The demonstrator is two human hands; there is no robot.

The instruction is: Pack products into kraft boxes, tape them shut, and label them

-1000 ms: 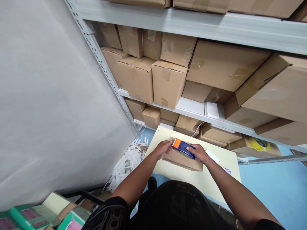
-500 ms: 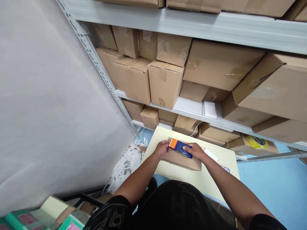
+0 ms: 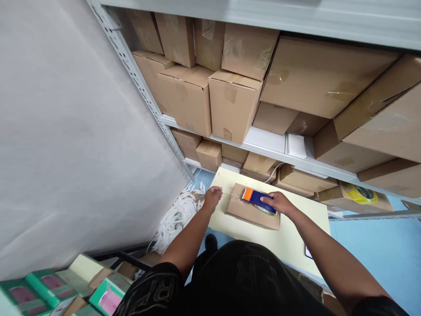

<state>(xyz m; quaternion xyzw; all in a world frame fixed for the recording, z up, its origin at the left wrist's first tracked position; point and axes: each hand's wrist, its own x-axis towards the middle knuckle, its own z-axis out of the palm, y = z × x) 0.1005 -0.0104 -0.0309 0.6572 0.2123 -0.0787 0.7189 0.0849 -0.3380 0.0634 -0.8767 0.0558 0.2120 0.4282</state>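
Note:
A closed brown cardboard box (image 3: 253, 218) lies on a pale yellow table. My right hand (image 3: 279, 202) grips the blue tape dispenser (image 3: 261, 199), thumb on top, low over the box; its front end is orange and a tape roll shows under it. Left of the box, my left hand (image 3: 213, 197) is closed in a pinch. A faint, shiny strip of clear tape (image 3: 234, 195) runs from the dispenser's side over the box's left end toward those fingers; its end is hidden in them.
The yellow table (image 3: 226, 177) carries a phone (image 3: 308, 251) at its right edge. Metal shelving (image 3: 263, 151) full of cardboard boxes stands ahead. White paper strips (image 3: 179, 219) heap on the floor at left beside a grey wall (image 3: 82, 131). Green boxes (image 3: 108, 294) sit lower left.
My left hand has moved away from the dispenser's orange end, to the left off the box. My right hand has shifted the dispenser rightward along the box. The view has tilted slightly downward.

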